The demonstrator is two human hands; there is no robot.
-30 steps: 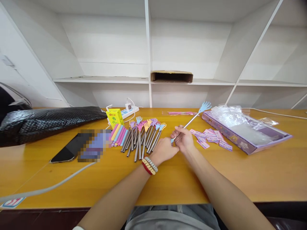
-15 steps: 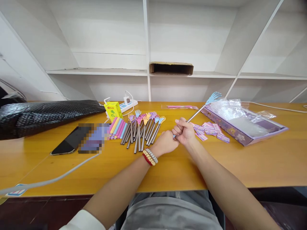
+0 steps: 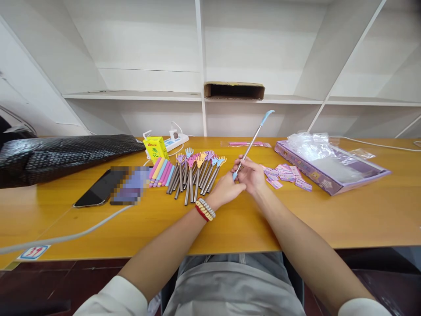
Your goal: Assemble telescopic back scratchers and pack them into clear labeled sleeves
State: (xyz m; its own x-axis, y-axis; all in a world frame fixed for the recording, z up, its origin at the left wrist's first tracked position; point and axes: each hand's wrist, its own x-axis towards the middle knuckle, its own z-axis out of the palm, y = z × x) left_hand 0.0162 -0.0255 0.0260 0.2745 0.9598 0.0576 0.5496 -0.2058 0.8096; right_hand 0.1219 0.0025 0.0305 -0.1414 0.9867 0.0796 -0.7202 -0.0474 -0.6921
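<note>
A back scratcher (image 3: 252, 141) with a light blue claw and a thin metal rod rises up and to the right from between my hands. My left hand (image 3: 225, 191), with bracelets at the wrist, is closed round its blue handle, most of which is hidden. Just above, my right hand (image 3: 252, 176) has its fingers curled about the lower rod. Left of my hands lies a bunch of metal scratcher rods (image 3: 192, 184) with coloured hand-shaped heads. Beside them is a stack of pastel handles (image 3: 161, 172). Small pink-purple cards (image 3: 285, 173) are scattered right of my right hand.
A purple box (image 3: 332, 186) with clear plastic bags (image 3: 311, 147) is at the right. A wrapped pink scratcher (image 3: 248, 144) lies at the back. Leftward are a yellow carton (image 3: 155, 148), a power strip (image 3: 177, 142), a phone (image 3: 98, 188) and a black bubble-wrap bundle (image 3: 69, 156).
The back scratcher has swung more upright, its claw moving up and left and turning edge-on. My right hand has loosened from a fist, its fingers now around the rod.
</note>
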